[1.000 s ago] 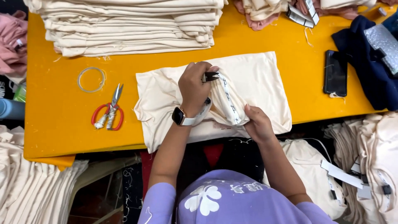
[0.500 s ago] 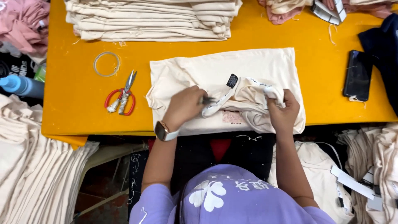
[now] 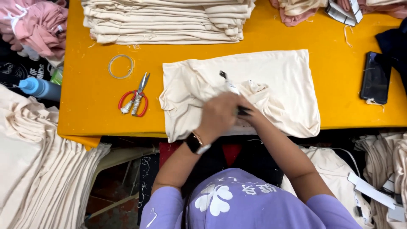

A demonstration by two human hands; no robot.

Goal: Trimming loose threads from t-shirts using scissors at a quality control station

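Fingers (image 3: 237, 111) pinch a tag (image 3: 229, 85) atop the cream garment (image 3: 280, 80).

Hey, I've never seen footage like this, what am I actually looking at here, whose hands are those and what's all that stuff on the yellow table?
This is one picture from a camera worn on a person's head, looking down at their own bare hands. No machine is involved. The left hand, with a watch on its wrist, and the right hand meet over a cream garment spread on the yellow table. They grip a small dark and white item; what it is cannot be told. Nearby lie red-handled scissors, a ring of tape, a dark phone and a stack of folded cream cloth.
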